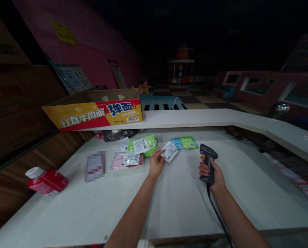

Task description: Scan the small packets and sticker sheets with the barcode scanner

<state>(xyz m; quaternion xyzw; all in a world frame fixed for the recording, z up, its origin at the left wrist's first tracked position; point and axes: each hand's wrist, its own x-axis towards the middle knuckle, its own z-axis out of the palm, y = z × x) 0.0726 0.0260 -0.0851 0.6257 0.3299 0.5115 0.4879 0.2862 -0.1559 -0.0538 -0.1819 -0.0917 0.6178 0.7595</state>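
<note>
pinching a packet is the left hand, clamping a scanner the right hand; carton contents unclear.

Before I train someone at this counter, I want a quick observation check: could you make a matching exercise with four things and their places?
Things:
1. Barcode scanner
2. Red bottle
3. Cardboard box
4. Pink packet

Places:
A. Partly covered by silver packets
B. On the raised shelf
C. In the right hand
D. At the left side of the counter

Pairs: 1-C, 2-D, 3-B, 4-A
</note>
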